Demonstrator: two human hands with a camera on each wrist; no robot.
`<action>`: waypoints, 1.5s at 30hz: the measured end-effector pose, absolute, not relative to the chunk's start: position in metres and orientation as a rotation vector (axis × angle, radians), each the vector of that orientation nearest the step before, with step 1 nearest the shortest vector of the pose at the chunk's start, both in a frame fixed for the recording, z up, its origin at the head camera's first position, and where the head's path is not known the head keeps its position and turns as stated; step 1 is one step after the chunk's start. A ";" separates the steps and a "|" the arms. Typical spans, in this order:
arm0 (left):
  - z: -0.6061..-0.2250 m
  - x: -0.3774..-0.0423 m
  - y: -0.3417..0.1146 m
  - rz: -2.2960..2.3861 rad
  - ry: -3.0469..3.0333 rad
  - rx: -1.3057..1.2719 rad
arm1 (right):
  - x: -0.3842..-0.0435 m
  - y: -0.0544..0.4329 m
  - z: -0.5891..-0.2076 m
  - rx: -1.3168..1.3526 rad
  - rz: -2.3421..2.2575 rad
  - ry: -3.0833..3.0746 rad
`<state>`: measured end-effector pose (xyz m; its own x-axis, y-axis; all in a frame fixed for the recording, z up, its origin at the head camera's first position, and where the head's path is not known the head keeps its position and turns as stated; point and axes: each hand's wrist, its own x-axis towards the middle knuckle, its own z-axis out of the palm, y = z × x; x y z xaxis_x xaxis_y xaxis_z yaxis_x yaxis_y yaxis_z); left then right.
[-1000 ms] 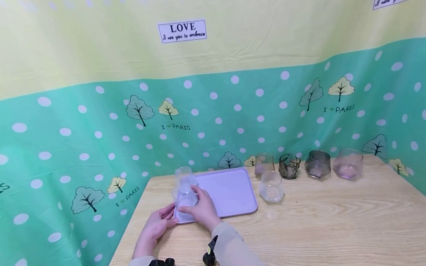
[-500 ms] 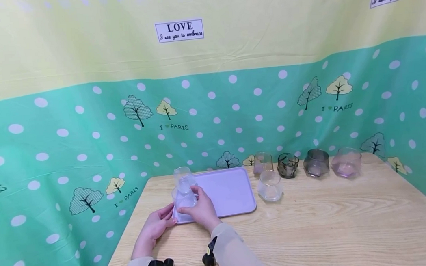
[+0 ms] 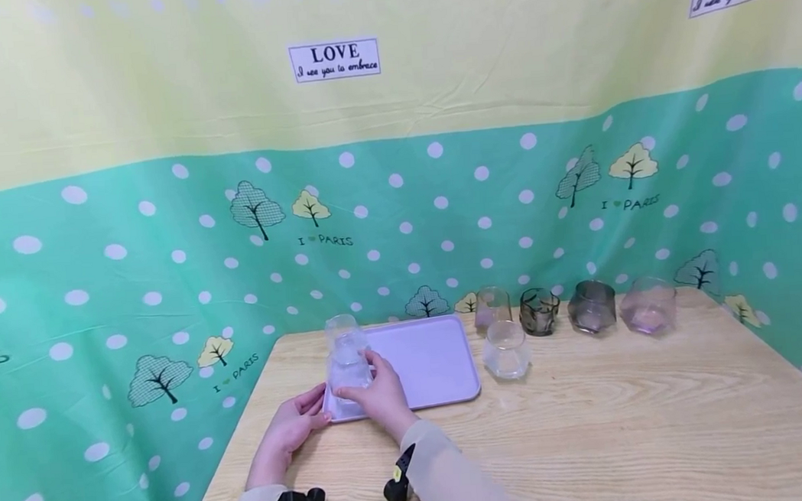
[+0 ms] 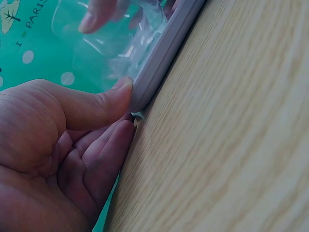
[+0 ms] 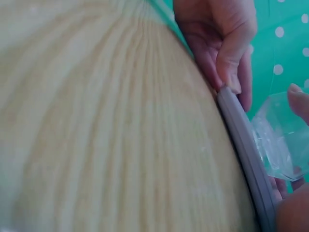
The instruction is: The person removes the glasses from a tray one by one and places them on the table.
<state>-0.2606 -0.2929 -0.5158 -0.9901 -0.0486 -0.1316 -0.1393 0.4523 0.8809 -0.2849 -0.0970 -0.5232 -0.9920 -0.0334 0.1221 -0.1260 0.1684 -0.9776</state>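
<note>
A clear glass (image 3: 350, 373) stands on the left part of the lilac tray (image 3: 435, 359), and my right hand (image 3: 382, 395) grips it from the right with thumb and fingers. Directly behind it, a second clear glass (image 3: 344, 330) is at the tray's far left; whether the two touch I cannot tell. At the tray's near left corner, my left hand (image 3: 293, 426) pinches the rim, thumb (image 4: 113, 101) on top and fingers lower at the side. In the right wrist view the held glass (image 5: 280, 140) shows faceted walls close inside the tray edge (image 5: 241, 140).
Right of the tray stands another clear glass (image 3: 507, 351). Behind it are an amber-tinted glass (image 3: 493, 308), a dark patterned glass (image 3: 539, 312), a smoky glass (image 3: 592, 308) and a pinkish glass (image 3: 648, 308). Bare wood table (image 3: 611, 421) lies in front; a patterned curtain (image 3: 405, 204) hangs behind.
The held glass has shifted slightly on the tray, its rim now lined up more with the glass behind. Both hands stay almost in place; the head view has drifted slightly.
</note>
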 end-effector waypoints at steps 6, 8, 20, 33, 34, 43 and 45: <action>-0.516 -0.260 -0.295 1.586 2.598 -0.184 | -0.281 -0.084 -0.521 0.129 2.198 -2.170; -0.516 -0.260 -0.295 1.586 2.596 -0.180 | -0.280 -0.075 -0.520 0.122 2.226 -2.143; -0.516 -0.263 -0.292 1.584 2.584 -0.180 | -0.258 -0.005 -0.502 0.278 2.196 -2.166; -0.514 -0.262 -0.295 1.578 2.567 -0.217 | -0.232 0.083 -0.489 0.381 2.110 -2.235; -0.514 -0.262 -0.295 1.581 2.563 -0.220 | -0.231 0.090 -0.489 0.377 2.106 -2.237; -0.514 -0.262 -0.293 1.587 2.555 -0.224 | -0.219 0.152 -0.492 0.395 2.073 -2.258; -0.514 -0.262 -0.294 1.578 2.563 -0.218 | -0.216 0.168 -0.494 0.422 2.071 -2.258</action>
